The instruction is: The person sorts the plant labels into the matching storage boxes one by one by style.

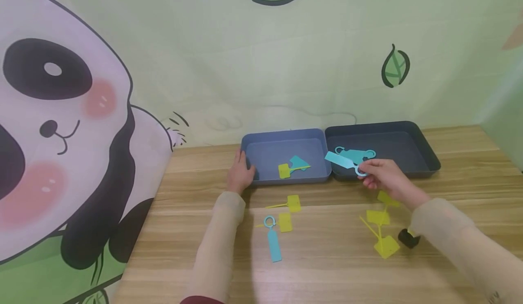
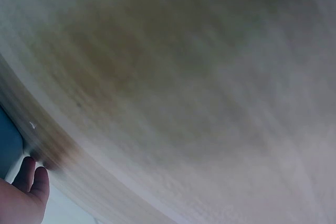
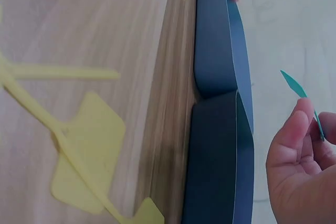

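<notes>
My right hand (image 1: 384, 176) pinches a teal plastic tag (image 1: 340, 160) by its ring end, above the front of the dark tray (image 1: 429, 154). In the right wrist view the teal tag (image 3: 294, 84) appears edge-on between thumb and fingers. Below it, more teal tags (image 1: 353, 155) lie in the dark tray. My left hand (image 1: 241, 172) holds the left edge of the blue tray (image 1: 261, 158), thumb at the rim and fingers along the outer side. In that tray lie a yellow tag (image 1: 284, 171) and a teal piece (image 1: 298, 162).
Two yellow tags (image 1: 293, 203) and a teal ring-ended tag (image 1: 274, 246) lie before the blue tray. Several yellow tags (image 1: 386, 246) lie on the wooden table (image 1: 327, 258) at right, beside a small black object (image 1: 408, 238). A printed cloth (image 1: 318, 67) hangs behind the trays.
</notes>
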The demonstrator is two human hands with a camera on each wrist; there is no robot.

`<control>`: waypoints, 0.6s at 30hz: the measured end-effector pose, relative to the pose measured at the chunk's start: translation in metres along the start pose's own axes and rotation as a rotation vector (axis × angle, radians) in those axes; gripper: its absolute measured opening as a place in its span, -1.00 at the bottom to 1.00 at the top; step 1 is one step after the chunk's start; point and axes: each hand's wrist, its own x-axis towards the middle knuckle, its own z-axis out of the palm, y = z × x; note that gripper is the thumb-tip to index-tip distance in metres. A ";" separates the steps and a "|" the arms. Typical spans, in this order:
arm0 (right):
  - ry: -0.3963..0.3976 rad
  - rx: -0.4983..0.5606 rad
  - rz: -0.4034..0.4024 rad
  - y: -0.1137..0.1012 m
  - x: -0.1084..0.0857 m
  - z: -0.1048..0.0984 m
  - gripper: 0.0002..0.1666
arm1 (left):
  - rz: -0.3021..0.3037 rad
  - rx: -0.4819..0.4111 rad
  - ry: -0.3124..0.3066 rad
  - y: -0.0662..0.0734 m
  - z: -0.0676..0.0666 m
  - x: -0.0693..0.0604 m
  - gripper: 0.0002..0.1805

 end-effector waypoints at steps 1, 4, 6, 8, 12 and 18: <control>0.010 -0.005 -0.006 -0.001 0.001 -0.001 -0.88 | 0.000 0.005 0.001 0.000 0.000 0.000 -0.28; 0.043 -0.015 -0.024 -0.003 0.006 -0.004 -0.86 | 0.003 0.013 0.004 0.001 -0.001 -0.001 -0.28; 0.065 -0.029 -0.037 -0.004 0.009 -0.006 -0.83 | 0.003 0.009 0.005 0.001 -0.001 -0.002 -0.28; 0.089 -0.045 -0.045 -0.005 0.013 -0.008 -0.77 | 0.000 0.000 0.005 0.002 -0.002 -0.002 -0.28; 0.124 -0.078 -0.063 -0.006 0.020 -0.014 -0.58 | -0.003 0.000 0.007 0.003 -0.003 -0.003 -0.28; 0.180 -0.136 -0.073 -0.008 0.029 -0.022 -0.44 | 0.001 0.010 0.009 0.003 -0.003 -0.004 -0.28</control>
